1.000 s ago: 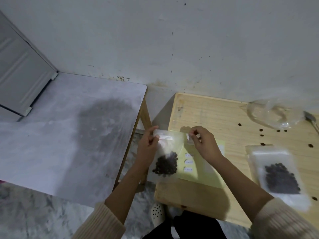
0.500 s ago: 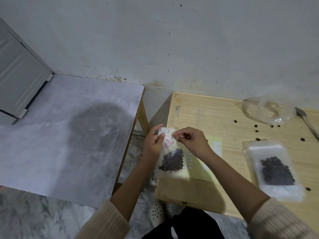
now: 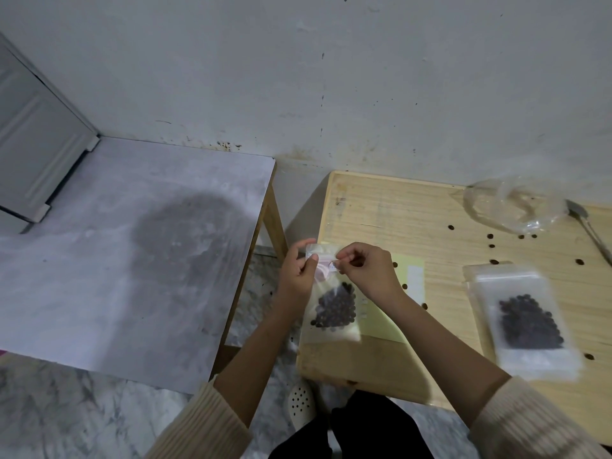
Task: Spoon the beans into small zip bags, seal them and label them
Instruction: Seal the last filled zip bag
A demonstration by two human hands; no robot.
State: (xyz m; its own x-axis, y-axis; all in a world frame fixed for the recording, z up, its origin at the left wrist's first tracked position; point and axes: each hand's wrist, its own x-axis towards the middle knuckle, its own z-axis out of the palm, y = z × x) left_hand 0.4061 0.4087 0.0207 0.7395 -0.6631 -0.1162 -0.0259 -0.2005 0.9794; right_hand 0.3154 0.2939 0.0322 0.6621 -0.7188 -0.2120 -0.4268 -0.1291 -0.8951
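Pale wooden table [image 3: 414, 220]: left hand [image 3: 296, 276] grips clear bean-filled zip bag [image 3: 334, 309] by top; right hand [image 3: 367, 270] pinches small white label [image 3: 333, 266] touching bag face.

Modest home corner: stained plaster wall [image 3: 364, 77], marbled floor [image 3: 66, 415], wooden table [image 3: 381, 220] beside grey-topped table [image 3: 82, 276].

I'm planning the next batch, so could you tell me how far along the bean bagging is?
Done: one filled bag lies on the wooden table; any label on it is too blurred to see. In hand: the left hand holds a second filled bag while the right hand pinches a small label against its top. Left: pressing that label on; loose beans lie on the table.
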